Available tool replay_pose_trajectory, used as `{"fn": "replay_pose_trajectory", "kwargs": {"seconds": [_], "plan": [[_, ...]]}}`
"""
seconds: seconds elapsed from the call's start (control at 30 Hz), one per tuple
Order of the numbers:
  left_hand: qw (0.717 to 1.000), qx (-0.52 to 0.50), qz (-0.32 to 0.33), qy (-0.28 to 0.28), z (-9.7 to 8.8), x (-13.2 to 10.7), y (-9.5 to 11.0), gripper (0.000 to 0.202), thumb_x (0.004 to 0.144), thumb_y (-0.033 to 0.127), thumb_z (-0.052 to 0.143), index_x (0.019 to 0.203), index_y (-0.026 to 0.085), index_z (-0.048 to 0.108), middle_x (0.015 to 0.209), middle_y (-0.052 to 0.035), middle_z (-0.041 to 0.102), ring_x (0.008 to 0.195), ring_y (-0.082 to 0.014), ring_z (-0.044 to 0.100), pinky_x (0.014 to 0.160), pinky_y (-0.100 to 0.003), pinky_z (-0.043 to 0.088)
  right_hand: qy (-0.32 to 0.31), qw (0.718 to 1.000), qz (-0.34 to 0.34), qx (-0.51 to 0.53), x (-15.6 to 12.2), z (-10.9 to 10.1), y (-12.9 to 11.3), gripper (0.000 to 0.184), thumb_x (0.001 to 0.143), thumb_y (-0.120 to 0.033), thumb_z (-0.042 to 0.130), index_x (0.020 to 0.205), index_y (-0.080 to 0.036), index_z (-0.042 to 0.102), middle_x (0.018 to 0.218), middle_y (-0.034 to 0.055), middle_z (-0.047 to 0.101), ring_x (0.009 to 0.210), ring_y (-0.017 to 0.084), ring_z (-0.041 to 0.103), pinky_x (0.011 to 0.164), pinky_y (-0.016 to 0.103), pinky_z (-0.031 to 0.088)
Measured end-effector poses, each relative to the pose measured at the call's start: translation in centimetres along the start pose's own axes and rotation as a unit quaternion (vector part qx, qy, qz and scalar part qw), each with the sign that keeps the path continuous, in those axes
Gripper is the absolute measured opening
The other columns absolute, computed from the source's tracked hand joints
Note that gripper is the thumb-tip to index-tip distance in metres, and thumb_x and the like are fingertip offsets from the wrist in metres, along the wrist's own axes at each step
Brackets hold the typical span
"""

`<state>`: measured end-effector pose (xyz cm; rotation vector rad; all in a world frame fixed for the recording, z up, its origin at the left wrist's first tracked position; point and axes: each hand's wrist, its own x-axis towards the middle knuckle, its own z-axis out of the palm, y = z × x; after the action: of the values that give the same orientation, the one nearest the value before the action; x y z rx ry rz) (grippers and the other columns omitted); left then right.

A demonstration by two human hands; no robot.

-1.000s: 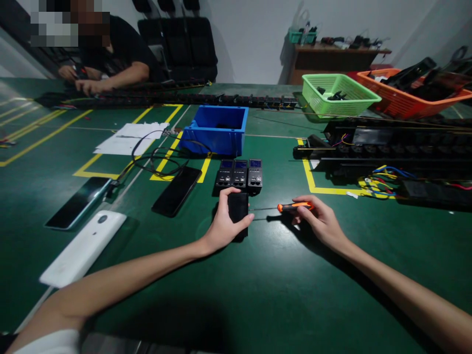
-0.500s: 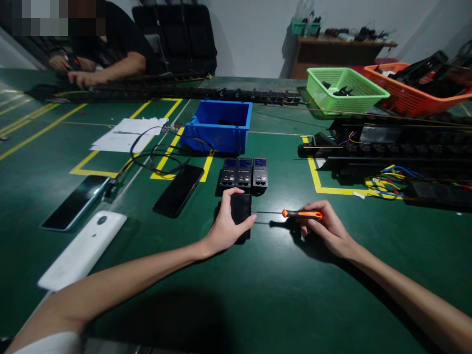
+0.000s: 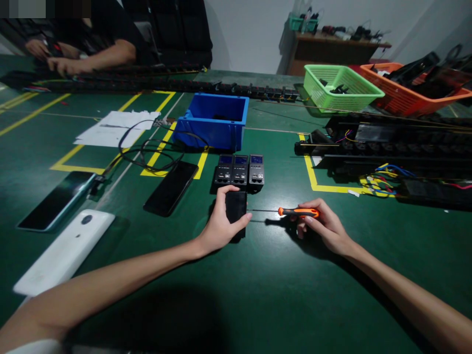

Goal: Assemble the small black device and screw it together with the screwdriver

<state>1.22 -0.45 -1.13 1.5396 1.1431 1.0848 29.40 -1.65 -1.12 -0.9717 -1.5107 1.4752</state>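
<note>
Right hand (image 3: 329, 227) sits farther back on screwdriver (image 3: 300, 212) than a second ago, fingers closed round it. Left hand (image 3: 219, 227) clamps black box (image 3: 236, 205) between thumb and fingers; shaft (image 3: 263, 211) ends beside thumb tip. Straight shaft, steady box seem best.

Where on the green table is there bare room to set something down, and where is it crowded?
Bare: the near tabletop between the forearms, this side of the left hand and right hand; also the gap between the blue bin and black frame. Crowded: the left, with smartphones, looped cable and paper sheets.
</note>
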Motion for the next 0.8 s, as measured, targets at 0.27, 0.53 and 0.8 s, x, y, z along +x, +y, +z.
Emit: {"fn": "replay_pose_trajectory", "kwargs": {"seconds": [0.27,0.53,0.8], "plan": [[1.000,0.002,-0.002,-0.001,0.04,-0.04,0.17,0.056,0.076,0.022,0.067,0.121,0.023,0.033,0.099,-0.0034,0.057,0.090,-0.0176,0.061,0.083,-0.037,0.050,-0.015,1.000,0.007,0.002,0.01,-0.05,0.12,0.015,0.094,-0.025,0.052,0.108,-0.025,0.046,0.096,0.0036,0.065,0.059,0.012,0.065,0.051,0.027,0.054],[1.000,0.003,-0.002,-0.004,0.07,-0.07,0.19,0.056,0.077,0.022,0.066,0.121,0.023,0.032,0.099,-0.0035,0.057,0.091,-0.0173,0.061,0.084,-0.037,0.049,-0.017,1.000,0.018,-0.001,0.24,0.10,-0.26,0.013,0.094,-0.027,0.051,0.106,-0.024,0.046,0.092,0.0034,0.066,0.052,0.011,0.063,0.044,0.025,0.052],[1.000,0.001,-0.003,-0.012,-0.04,0.02,0.23,0.056,0.077,0.022,0.066,0.121,0.023,0.032,0.099,-0.0036,0.057,0.091,-0.0175,0.060,0.084,-0.037,0.049,-0.008,0.999,0.043,-0.012,0.32,0.07,-0.25,0.016,0.094,-0.031,0.052,0.106,-0.023,0.045,0.089,0.0031,0.065,0.051,0.012,0.062,0.044,0.026,0.051]]}}
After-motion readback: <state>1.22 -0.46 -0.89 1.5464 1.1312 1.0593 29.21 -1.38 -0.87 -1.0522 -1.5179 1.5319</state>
